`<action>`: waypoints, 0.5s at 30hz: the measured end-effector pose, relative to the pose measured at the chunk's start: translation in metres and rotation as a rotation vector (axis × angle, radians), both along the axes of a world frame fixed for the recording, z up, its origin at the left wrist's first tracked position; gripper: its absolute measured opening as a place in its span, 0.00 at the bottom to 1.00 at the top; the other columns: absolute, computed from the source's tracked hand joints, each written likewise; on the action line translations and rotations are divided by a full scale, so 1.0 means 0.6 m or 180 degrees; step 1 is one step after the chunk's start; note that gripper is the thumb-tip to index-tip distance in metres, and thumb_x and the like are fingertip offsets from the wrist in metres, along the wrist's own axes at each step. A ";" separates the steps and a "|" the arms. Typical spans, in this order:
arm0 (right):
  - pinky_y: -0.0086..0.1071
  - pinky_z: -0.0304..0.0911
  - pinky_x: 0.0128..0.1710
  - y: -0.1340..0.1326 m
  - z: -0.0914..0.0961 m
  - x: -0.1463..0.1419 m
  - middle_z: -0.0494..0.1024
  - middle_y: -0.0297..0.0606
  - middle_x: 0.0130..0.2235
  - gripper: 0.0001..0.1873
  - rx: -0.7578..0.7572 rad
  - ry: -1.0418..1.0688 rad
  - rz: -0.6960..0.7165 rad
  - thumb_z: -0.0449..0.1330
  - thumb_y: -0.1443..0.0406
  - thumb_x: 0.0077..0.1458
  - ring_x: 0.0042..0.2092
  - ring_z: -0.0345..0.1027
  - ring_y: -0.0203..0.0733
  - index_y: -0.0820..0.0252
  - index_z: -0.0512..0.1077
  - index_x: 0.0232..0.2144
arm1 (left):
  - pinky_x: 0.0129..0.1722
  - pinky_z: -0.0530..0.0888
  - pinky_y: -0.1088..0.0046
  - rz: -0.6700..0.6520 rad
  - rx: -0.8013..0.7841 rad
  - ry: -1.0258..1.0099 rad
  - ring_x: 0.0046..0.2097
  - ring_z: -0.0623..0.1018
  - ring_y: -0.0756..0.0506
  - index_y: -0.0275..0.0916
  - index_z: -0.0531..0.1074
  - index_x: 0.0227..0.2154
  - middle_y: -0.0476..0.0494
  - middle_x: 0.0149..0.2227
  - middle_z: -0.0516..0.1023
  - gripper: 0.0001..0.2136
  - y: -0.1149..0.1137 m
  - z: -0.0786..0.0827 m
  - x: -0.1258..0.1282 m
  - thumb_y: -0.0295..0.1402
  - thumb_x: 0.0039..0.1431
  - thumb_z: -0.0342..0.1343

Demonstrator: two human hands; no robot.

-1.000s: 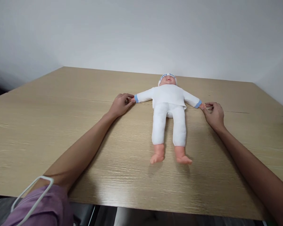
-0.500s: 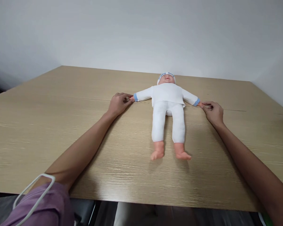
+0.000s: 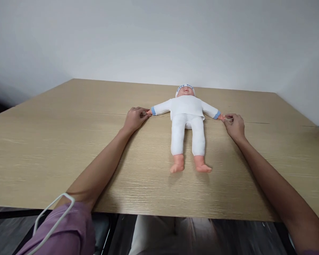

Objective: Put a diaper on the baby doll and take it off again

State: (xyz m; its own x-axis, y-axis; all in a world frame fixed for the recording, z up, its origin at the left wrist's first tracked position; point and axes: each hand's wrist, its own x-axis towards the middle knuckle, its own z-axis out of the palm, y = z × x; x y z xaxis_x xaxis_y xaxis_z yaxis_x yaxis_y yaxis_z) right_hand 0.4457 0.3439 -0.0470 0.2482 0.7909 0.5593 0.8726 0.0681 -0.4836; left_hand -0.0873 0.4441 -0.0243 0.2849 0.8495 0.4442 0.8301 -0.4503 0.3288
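Observation:
A baby doll (image 3: 187,106) in a white top, white trousers and a white cap with blue lettering lies on its back on the wooden table (image 3: 69,141). Its arms are spread wide, with blue cuffs at the wrists, and its bare feet point towards me. My left hand (image 3: 135,118) pinches the doll's hand on the left side between thumb and fingers. On the other side, my right hand (image 3: 235,125) is closed in a pinch on the doll's other hand. Both of my forearms stretch across the tabletop.
Behind the table's far edge stands a pale wall (image 3: 159,42). A white cable (image 3: 51,221) loops by my left sleeve. Below the near edge, part of a dark chair (image 3: 102,228) shows beside my legs. A thin seam crosses the tabletop.
The view has shifted slightly, so more of the floor and my legs shows. Both hands keep their pinch on the doll's hands, and the doll's pose looks the same.

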 end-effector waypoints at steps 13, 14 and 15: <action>0.54 0.70 0.57 -0.168 0.094 -0.136 0.81 0.51 0.51 0.16 0.0170 -0.0084 0.0488 0.62 0.58 0.63 0.48 0.74 0.57 0.56 0.75 0.50 | 0.56 0.76 0.56 -0.0113 0.0387 -0.0792 0.52 0.78 0.38 0.41 0.76 0.53 0.36 0.52 0.81 0.17 -0.183 0.088 0.074 0.44 0.75 0.49; 0.51 0.72 0.54 -0.208 0.108 -0.161 0.81 0.48 0.50 0.15 0.0258 -0.0043 0.0640 0.61 0.56 0.66 0.46 0.75 0.55 0.54 0.75 0.51 | 0.55 0.77 0.55 -0.0247 0.0357 -0.0859 0.51 0.78 0.38 0.42 0.76 0.54 0.36 0.51 0.81 0.19 -0.229 0.100 0.087 0.47 0.77 0.47; 0.50 0.73 0.51 -0.254 0.117 -0.184 0.81 0.46 0.48 0.13 0.0352 -0.0034 0.0780 0.60 0.56 0.68 0.46 0.75 0.54 0.52 0.75 0.51 | 0.55 0.77 0.53 -0.0350 0.0271 -0.0893 0.51 0.78 0.38 0.43 0.76 0.55 0.36 0.51 0.81 0.21 -0.280 0.105 0.097 0.49 0.77 0.44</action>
State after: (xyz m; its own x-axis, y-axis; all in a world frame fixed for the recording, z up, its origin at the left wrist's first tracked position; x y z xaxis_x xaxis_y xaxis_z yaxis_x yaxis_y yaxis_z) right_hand 0.3356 0.1915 0.0232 0.0505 0.7606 0.6473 0.8287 0.3299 -0.4522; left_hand -0.0292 0.2760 0.0390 0.2292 0.7767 0.5867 0.6573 -0.5680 0.4953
